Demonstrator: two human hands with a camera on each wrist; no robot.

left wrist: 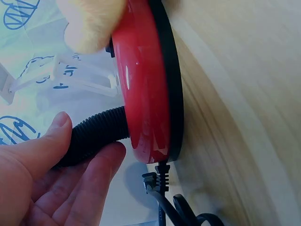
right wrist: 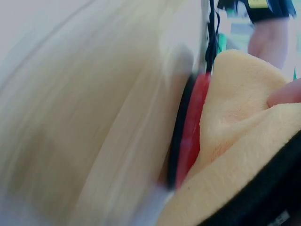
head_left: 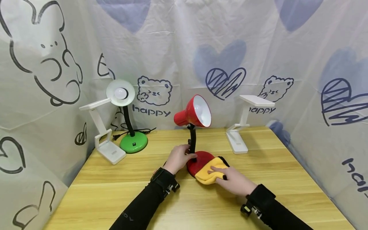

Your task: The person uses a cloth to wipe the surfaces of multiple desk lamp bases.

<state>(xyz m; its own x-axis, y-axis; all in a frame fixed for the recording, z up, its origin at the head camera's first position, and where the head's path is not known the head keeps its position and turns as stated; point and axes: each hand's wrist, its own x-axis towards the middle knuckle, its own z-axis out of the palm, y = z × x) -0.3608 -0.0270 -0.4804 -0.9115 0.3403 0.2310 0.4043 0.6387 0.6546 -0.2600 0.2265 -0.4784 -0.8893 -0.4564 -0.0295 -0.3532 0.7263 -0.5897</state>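
Note:
A red desk lamp (head_left: 201,111) stands on the table, its shade tilted to the right. My left hand (head_left: 179,158) grips the low end of its black ribbed gooseneck (left wrist: 96,132), thumb on one side and fingers on the other, just above the round red base (left wrist: 143,80). My right hand (head_left: 234,181) holds a yellow cloth (head_left: 209,172) with dark edging against the right front part of that base. In the right wrist view, the folded cloth (right wrist: 244,94) covers much of the base, and one fingertip (right wrist: 287,93) presses into it.
At the back left are a green desk lamp (head_left: 134,142) and a white folding lamp (head_left: 110,151). Another white folding lamp (head_left: 237,142) stands at the back right. A black cord (left wrist: 181,209) trails from the red base. Printed curtains (head_left: 178,57) enclose the wooden table (head_left: 115,191).

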